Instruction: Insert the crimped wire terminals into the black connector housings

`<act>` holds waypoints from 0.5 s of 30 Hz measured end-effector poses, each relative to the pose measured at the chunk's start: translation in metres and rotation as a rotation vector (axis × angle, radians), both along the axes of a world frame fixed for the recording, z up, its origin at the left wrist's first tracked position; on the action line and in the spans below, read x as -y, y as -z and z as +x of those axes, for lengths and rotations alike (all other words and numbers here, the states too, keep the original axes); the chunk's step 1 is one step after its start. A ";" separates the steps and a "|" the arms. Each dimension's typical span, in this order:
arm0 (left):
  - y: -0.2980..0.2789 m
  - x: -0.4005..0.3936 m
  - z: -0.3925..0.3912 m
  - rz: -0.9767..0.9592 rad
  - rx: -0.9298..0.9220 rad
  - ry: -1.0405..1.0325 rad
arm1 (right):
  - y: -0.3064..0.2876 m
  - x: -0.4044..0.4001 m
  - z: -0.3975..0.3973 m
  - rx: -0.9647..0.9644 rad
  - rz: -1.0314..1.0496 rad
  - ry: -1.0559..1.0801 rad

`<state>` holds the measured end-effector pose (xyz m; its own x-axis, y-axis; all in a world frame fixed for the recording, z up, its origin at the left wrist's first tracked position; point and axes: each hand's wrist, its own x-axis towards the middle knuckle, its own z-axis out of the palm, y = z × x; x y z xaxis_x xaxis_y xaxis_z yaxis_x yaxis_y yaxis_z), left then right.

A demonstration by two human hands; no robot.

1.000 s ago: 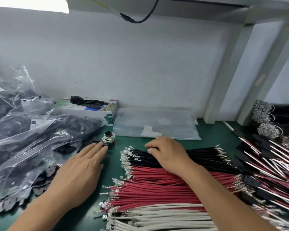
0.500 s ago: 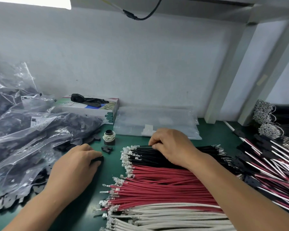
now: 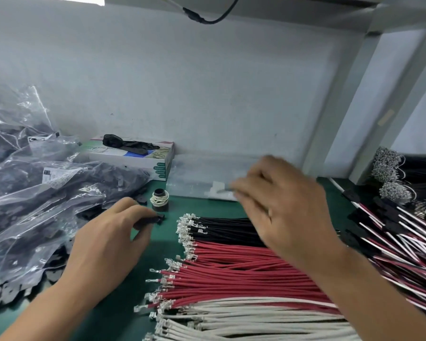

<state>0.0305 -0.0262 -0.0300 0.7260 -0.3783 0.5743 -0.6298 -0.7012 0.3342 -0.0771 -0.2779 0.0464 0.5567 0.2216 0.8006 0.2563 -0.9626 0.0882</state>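
1. The left hand point(image 3: 108, 242) rests on the green table point(image 3: 123, 313), left of the wire pile, its thumb and fingers pinched round a black connector housing point(image 3: 151, 219) that pokes out toward the black wires.
2. The right hand point(image 3: 283, 207) is raised above the far end of the pile and blurred; its fingers are curled and a thin dark strand with a grey tip point(image 3: 225, 190) shows at the fingertips, but I cannot tell whether it is gripped.
3. The pile lies in three bands with metal crimped terminals facing left: black wires point(image 3: 226, 230) farthest, red wires point(image 3: 236, 269) in the middle, white wires point(image 3: 244, 318) nearest.
4. Left of the pile, clear plastic bags point(image 3: 35, 193) hold black parts; a white label on one is too small to read.
5. Behind the pile stand a small spool wound with white bands point(image 3: 159, 197) and a white box point(image 3: 138, 158) with printing too blurred to read.
6. Right of the pile lie finished assemblies point(image 3: 399, 232), wires in black housings.
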 end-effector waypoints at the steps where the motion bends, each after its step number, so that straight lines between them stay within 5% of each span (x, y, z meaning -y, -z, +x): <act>1: -0.002 0.002 -0.005 -0.082 0.010 0.063 | 0.013 -0.004 -0.010 -0.020 0.050 -0.013; 5: -0.005 0.014 -0.032 -0.297 -0.091 0.318 | 0.059 -0.008 -0.027 -0.118 0.265 -0.066; 15: -0.003 0.023 -0.047 -0.544 -0.385 0.367 | 0.067 -0.009 -0.027 -0.207 0.388 -0.198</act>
